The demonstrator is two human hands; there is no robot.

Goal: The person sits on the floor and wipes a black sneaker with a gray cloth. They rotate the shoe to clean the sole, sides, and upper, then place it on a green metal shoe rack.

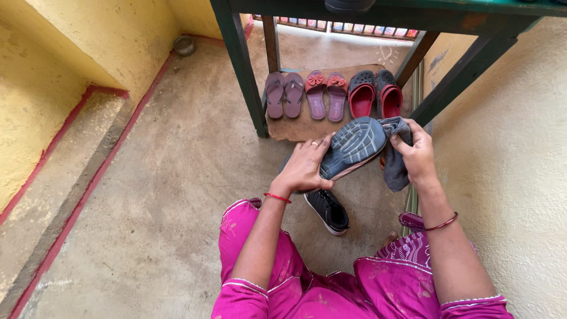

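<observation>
Nearest, a black shoe [328, 210] lies on the concrete floor [177, 195] just ahead of the pink-clad knees; above it the left hand [304, 168] grips a grey shoe [353, 146] turned sole-up, fingers spread along its side; the right hand [416, 155] clutches a grey cloth [396, 153] pressed against the shoe's toe; beyond, on a brown mat [295, 127] under a green bench [242, 65], stand purple sandals [284, 94], pink sandals [326, 93] and red clogs [375, 94] in a row.
</observation>
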